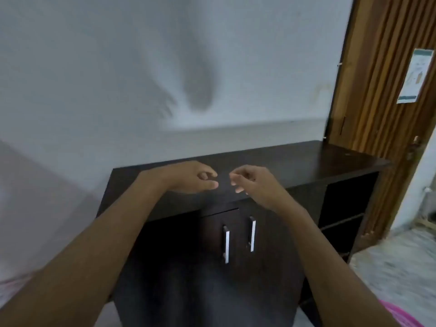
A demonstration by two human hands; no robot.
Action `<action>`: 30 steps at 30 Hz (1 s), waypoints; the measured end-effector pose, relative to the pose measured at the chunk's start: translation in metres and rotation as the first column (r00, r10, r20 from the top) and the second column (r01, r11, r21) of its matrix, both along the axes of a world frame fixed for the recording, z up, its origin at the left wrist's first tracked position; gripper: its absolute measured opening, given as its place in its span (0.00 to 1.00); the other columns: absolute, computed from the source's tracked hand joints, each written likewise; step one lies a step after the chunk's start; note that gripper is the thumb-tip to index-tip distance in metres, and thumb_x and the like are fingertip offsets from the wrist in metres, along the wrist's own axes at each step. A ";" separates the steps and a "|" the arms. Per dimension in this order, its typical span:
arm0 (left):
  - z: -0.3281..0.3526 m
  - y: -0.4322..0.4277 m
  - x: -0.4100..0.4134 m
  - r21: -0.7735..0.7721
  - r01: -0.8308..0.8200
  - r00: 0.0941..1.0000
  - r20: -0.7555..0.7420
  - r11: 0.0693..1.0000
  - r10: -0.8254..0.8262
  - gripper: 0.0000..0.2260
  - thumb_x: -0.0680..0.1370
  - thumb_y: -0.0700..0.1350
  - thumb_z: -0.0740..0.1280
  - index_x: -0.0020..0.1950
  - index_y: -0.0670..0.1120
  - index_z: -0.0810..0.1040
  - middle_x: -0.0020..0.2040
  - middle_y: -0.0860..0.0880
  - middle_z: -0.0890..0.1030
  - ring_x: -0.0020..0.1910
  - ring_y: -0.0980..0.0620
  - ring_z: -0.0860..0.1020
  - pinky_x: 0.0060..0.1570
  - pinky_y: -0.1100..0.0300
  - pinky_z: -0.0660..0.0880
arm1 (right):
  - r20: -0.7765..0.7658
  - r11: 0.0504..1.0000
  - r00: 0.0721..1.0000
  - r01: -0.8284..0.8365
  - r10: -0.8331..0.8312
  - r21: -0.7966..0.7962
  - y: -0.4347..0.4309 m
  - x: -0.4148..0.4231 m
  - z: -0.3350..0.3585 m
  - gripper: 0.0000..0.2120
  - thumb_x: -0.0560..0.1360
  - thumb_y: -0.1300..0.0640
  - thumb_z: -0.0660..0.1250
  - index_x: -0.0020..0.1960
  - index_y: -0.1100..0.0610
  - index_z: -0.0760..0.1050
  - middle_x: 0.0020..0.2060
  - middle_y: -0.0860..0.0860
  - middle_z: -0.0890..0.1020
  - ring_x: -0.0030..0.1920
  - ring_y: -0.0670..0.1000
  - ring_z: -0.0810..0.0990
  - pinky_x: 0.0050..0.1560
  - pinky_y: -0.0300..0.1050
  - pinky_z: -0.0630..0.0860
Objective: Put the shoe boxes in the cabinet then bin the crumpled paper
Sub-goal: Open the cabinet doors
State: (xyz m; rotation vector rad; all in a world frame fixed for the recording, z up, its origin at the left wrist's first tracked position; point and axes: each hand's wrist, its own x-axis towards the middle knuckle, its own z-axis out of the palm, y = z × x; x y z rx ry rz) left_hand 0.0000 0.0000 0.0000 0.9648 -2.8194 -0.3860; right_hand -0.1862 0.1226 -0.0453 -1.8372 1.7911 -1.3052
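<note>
Hands are hovering side by side above the dark brown wooden cabinet [295, 161]; the left hand [193, 177] and right hand [253, 182] are each showing a loose, half-curled grip, fingertips facing one another, gripping nothing. Shoe boxes and crumpled paper are not showing anywhere in view, so their bearing from either hand cannot be told. Cabinet doors are standing closed, the left one perhaps slightly proud at its top edge. Two upright silver bar handles [226, 244] are lying directly below both hands, long axes vertical, neither hand plainly nearer. Judgement: opening a door is appearing the likely first step, each hand taking its own side.
</note>
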 end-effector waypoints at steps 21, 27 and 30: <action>-0.101 -0.012 -0.005 -0.134 -0.076 0.955 -0.295 0.988 0.034 0.19 0.75 0.65 0.63 0.63 0.61 0.77 0.67 0.56 0.75 0.66 0.49 0.69 0.61 0.49 0.67 | 0.474 0.881 0.753 0.455 -0.457 0.127 -0.013 0.077 -0.170 0.08 0.75 0.38 0.63 0.45 0.40 0.68 0.39 0.50 0.83 0.39 0.53 0.83 0.40 0.55 0.82; -0.097 -0.009 -0.005 -0.052 -0.074 0.955 -0.291 0.996 0.056 0.19 0.75 0.65 0.63 0.62 0.59 0.78 0.68 0.53 0.75 0.67 0.47 0.71 0.66 0.44 0.67 | 0.571 0.887 0.707 0.453 -0.418 0.088 0.019 0.084 -0.173 0.30 0.72 0.40 0.67 0.68 0.31 0.56 0.45 0.54 0.85 0.45 0.52 0.84 0.48 0.49 0.81; -0.093 -0.005 -0.004 -0.024 -0.083 0.957 -0.282 0.996 0.072 0.19 0.75 0.65 0.64 0.63 0.59 0.78 0.70 0.52 0.74 0.68 0.47 0.71 0.68 0.44 0.66 | 0.551 0.904 0.742 0.425 -0.383 0.056 0.040 0.090 -0.169 0.20 0.73 0.39 0.65 0.62 0.28 0.64 0.48 0.52 0.84 0.43 0.46 0.84 0.41 0.36 0.79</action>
